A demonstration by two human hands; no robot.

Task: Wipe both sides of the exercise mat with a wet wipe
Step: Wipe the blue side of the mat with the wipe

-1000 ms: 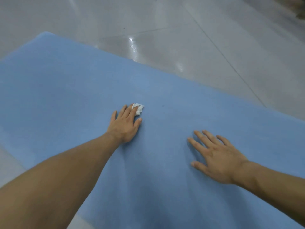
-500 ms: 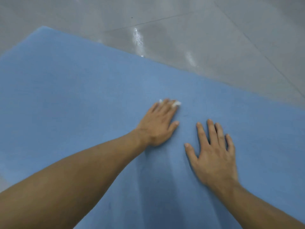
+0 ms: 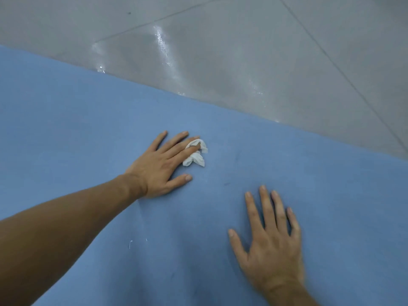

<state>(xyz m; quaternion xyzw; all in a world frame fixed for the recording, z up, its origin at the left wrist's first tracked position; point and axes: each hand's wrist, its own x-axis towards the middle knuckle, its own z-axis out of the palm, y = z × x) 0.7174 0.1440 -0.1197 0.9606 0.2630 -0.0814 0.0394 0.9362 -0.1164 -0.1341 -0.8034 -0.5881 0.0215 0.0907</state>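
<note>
A blue exercise mat (image 3: pixel 77 129) lies flat on the floor and fills most of the view. My left hand (image 3: pixel 162 165) rests flat on the mat with straight fingers and presses a crumpled white wet wipe (image 3: pixel 196 156) under its index and middle fingertips. Most of the wipe sticks out to the right of those fingers. My right hand (image 3: pixel 270 241) lies palm down on the mat nearer to me, fingers spread and straight, holding nothing. A few dark scuffs mark the mat to the right of the wipe.
Glossy grey floor tiles (image 3: pixel 242 51) run beyond the mat's far edge, with wet-looking streaks near that edge. Small white flecks (image 3: pixel 130 244) lie on the mat below my left forearm.
My left hand has slid the wipe rightward across the mat, and more of the wipe now shows. My right hand has turned to point forward and sits closer to me.
</note>
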